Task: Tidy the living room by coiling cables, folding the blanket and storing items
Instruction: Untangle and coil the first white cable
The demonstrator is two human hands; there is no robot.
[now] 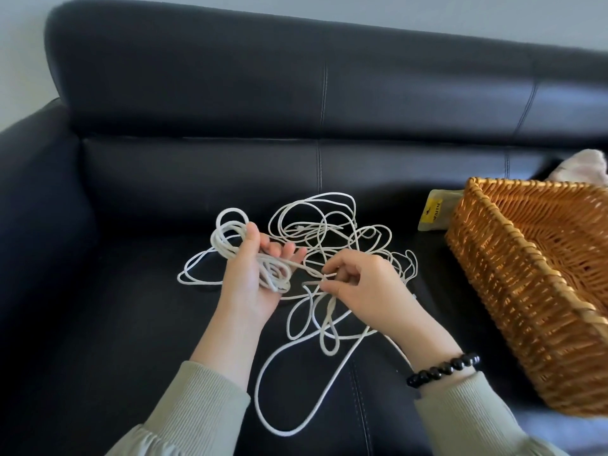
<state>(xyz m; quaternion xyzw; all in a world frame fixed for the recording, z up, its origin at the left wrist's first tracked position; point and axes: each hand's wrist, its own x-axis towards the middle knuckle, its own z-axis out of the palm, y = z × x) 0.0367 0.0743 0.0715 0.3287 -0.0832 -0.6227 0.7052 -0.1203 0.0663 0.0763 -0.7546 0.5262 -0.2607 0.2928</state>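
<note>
The white cable (227, 250) lies in a loose tangle at the centre of the frame, on the seat of the dark sofa (131, 324), with one long loop trailing toward the bottom edge. I have part of it gathered. My left hand (260, 274) is palm up with the fingers spread and barely bent, and a few turns are hooked round the thumb and draped across the palm. My right hand (362, 284) pinches a single strand between thumb and forefinger, just beside the left fingertips. I judge the coiling to be at an early stage, since most of the length is loose.

The strands cross each other many times behind my hands, so pulling the pinched strand hard could tighten a crossing into a knot. I would rather feed slack through slowly. The turns on my left palm are not clamped by anything. If I tip that hand or tug sideways, they could slide off and fall back into the heap. The trailing loop could also snag on my sleeve as it comes up.

The wicker basket (513, 291) sits tilted at the right, with a yellow packet (434, 210) just beside its far corner. Something pale pink (589, 166) shows behind it, but I cannot tell whether that is the blanket.
</note>
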